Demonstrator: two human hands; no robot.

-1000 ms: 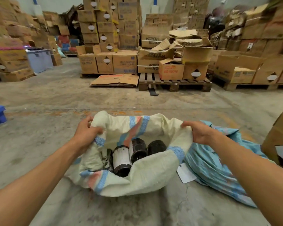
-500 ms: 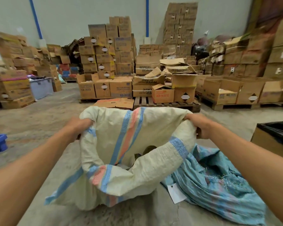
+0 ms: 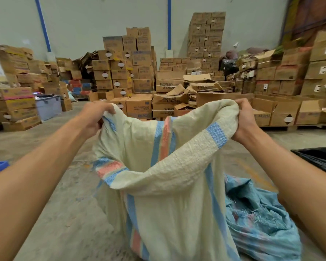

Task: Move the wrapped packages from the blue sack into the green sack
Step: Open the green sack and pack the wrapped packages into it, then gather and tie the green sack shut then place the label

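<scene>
Cardboard box stacks (image 3: 139, 76) fill the bkgd, 10 to 2 o'clock. Green sack (image 3: 177, 194) stands upright at ctr, mouth held wide, near edge sagging. Blue sack (image 3: 258, 219) lies crumpled at 4 o'clock, touching it. Left hand (image 3: 94, 117) at 11, right hand (image 3: 243, 119) at 1: fingers of both curled tight, gripping the rim. Pkgs not visible.

Green sack (image 3: 177, 204) now higher — mouth raised, packages out of sight
</scene>
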